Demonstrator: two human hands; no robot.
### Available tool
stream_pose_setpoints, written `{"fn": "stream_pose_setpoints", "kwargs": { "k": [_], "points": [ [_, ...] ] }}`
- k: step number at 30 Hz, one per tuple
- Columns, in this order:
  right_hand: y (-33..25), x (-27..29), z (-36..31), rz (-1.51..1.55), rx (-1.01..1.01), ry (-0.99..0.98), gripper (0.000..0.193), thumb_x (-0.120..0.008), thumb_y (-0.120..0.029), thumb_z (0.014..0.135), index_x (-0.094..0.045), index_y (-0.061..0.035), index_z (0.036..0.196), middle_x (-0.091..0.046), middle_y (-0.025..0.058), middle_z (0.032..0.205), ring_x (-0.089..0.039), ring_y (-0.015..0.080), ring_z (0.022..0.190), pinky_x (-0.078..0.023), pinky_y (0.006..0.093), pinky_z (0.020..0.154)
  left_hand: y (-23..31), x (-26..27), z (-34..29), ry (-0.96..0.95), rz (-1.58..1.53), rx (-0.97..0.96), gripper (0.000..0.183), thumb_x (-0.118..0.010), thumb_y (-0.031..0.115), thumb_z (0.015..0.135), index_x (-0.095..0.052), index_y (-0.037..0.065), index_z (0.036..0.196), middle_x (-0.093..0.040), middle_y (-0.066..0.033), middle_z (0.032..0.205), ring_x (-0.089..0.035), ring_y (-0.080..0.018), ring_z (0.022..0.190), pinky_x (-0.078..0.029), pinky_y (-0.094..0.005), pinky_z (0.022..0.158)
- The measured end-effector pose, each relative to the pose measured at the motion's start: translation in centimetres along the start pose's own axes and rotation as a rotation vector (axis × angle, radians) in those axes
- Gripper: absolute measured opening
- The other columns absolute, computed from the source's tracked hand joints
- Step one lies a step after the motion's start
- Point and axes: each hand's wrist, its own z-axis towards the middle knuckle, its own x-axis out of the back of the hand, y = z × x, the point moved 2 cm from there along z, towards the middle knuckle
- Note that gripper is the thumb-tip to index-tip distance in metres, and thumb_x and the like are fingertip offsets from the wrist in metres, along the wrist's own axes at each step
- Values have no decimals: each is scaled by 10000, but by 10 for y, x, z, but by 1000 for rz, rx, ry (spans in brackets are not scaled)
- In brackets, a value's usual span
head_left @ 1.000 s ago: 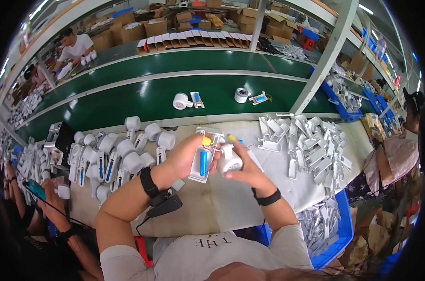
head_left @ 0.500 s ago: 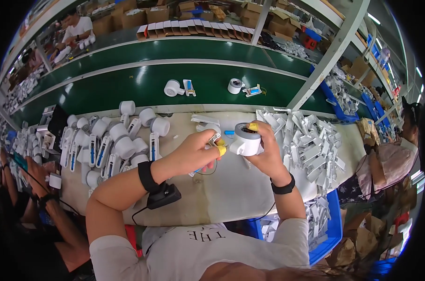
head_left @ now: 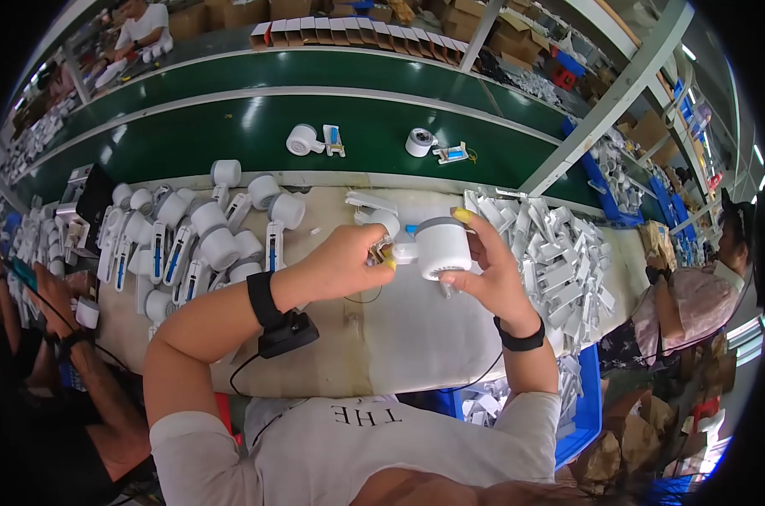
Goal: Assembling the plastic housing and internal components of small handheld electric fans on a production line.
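Observation:
A white drum-shaped housing (head_left: 443, 250) with a grey rim and a short stem is held by my right hand (head_left: 499, 282), thumb below and fingers at its upper edge. The stem points left, toward my left hand (head_left: 359, 260). There, thumb and fingers pinch a small wired part (head_left: 382, 250), mostly hidden by the fingers. A thin dark wire (head_left: 366, 299) curves below that hand. Yellow covers show on fingertips of both hands. Just beyond them lie another white round piece (head_left: 384, 221) and a white handle shell (head_left: 371, 201) on the table.
White round-headed devices (head_left: 218, 244) crowd the left of the table; white handle shells (head_left: 560, 261) are piled on the right. A black adapter-like box (head_left: 288, 334) lies by my left forearm. Beyond runs a green conveyor (head_left: 214, 139) with two housings. A blue bin (head_left: 589, 413) stands at lower right.
My right hand has turned the housing, so its open dark top no longer shows and its stem points left. The stem and my left fingertips are closer together.

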Motion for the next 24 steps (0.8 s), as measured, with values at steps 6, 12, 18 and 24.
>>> {"fn": "stream_pose_setpoints", "kwargs": {
  "k": [6,12,18,24],
  "points": [
    [-21,5,26,4,2,-204,597,-715,-119,735,-452,-49,1266,-491,99,1166,-515,195,1034,-423,308,876,0,2,-3,-17,31,-15,287,-614,115,696,-534,-20,937,-584,-83,720,-541,-120,616,-446,-272,566],
    [-34,-2,36,-311,63,-302,527,-721,-136,725,-536,-108,1217,-504,99,1099,-535,190,906,-445,273,753,-2,6,-5,-48,205,41,313,-631,149,693,-507,-21,924,-596,-148,726,-590,-233,618,-450,-321,560],
    [-16,2,37,-303,18,-381,513,-656,-279,784,-501,-104,1241,-519,159,1029,-534,294,935,-431,334,812,1,-5,-3,-119,207,-6,332,-638,155,694,-486,-21,931,-585,-148,710,-585,-250,612,-444,-337,553],
    [24,-9,20,-100,71,-269,507,-637,-280,819,-471,-90,1259,-496,126,1052,-530,241,932,-452,294,764,-1,-11,-9,-281,-92,285,166,-556,116,815,-481,13,920,-559,-57,700,-552,-112,547,-430,-253,474]
  ]
}}
